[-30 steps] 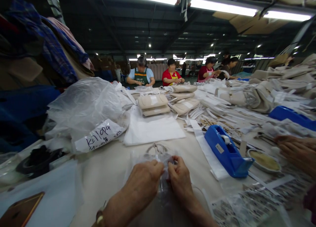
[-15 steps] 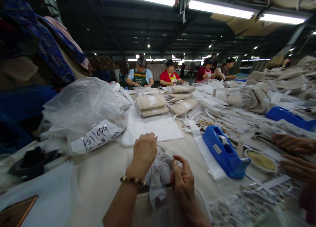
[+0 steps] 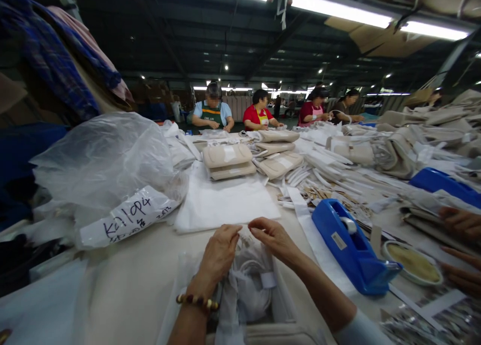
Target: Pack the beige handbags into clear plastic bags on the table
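Observation:
My left hand (image 3: 221, 250), with a beaded bracelet on its wrist, is closed, its fingertips pinching the far end of a white tissue-like wrapping (image 3: 246, 260). Close beside it, my right hand (image 3: 272, 240) has bent fingers and thumb drawn together at the same end. In the wrapping lies a looped pale bundle (image 3: 253, 282), perhaps a strap; a small white band crosses it. Under and nearer than the bundle is a beige flat piece (image 3: 281, 335), partly cut off by the lower edge. Clear plastic shows around its sides.
To the right stand a blue tape dispenser (image 3: 349, 250) and a round dish (image 3: 413, 262). A co-worker's hand (image 3: 462, 222) is at the right edge. Ahead lie white sheets (image 3: 225, 205) and folded beige pieces (image 3: 227, 157). A large plastic bag (image 3: 112, 169) bulges at left.
My right hand has moved up and away to the bundle's far end, meeting my left fingertips. More of the looped bundle shows now. The view has shifted slightly.

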A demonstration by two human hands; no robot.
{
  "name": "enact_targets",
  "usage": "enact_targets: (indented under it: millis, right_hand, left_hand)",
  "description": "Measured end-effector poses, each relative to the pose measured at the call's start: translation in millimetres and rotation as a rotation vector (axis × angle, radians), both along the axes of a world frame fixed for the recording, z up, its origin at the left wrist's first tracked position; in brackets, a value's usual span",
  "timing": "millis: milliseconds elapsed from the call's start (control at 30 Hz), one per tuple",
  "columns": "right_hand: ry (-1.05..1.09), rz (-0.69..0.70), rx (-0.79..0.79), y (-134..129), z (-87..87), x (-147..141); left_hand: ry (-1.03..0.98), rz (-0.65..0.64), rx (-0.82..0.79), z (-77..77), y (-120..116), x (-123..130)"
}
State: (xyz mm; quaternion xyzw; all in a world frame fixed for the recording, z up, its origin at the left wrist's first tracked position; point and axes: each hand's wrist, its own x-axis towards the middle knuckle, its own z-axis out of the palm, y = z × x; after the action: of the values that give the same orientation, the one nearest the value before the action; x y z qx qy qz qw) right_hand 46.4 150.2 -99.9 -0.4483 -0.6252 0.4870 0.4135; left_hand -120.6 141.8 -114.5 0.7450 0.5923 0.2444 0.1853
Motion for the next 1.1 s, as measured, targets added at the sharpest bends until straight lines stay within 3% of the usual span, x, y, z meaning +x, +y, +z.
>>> enact_targets:
  millis: [100,200,500,1100]
  right_hand:
    - [0.041,0.153,-0.115,22.3,-17.4,-6.5]
    - [0.087,0.236,-0.217,26.2,-23.5,-7.7]
    - [0.129,0.266,-0.412,25.8,-19.2,-8.4]
    - [0.046,0.333,-0.428,18.8,-4.1,-0.4]
  left_hand:
    - [-0.024,-0.051,0.019,-2.0,-2.2,-0.9]
    - [-0.011,-0.033,0.027,-4.4,-3.6,-1.1]
    - [0.015,0.013,0.094,-9.1,-3.0,0.6]
    - [-0.113,0.004,0.182,-4.5,-12.6,-2.3]
